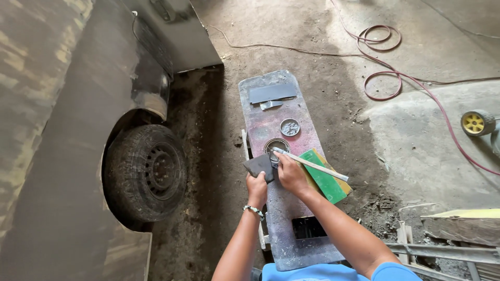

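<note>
- We see the sanded grey body of a car (57,130) filling the left side, with its dark wheel (147,174) sitting in the arch on the dirt floor.
- We see a long, paint-stained board (271,125) lying on the ground just right of the wheel, serving as a low work surface; a rectangular hole is cut near its close end.
- A red hose (383,78) loops across the concrete at upper right, and a small yellow wheel (475,123) sits at the right edge.
- A strip of dark sandpaper (272,92) lies at the far end of the board, with a smaller pale scrap just below it.
- A green flat block (325,184) rests on the board's right edge, just under our right forearm.
- An open round tin (276,145) stands mid-board, and its lid (290,127) lies near it, a little further away.
- Our left hand (256,189), a beaded band at its wrist, is closed around a dark flat spreader (259,165), held just beside the tin.
- Our right hand (290,174) is gripping a pale stick (312,165); its far tip reaches the tin's rim and touches the spreader's upper edge, while the other end juts out over the green block.
</note>
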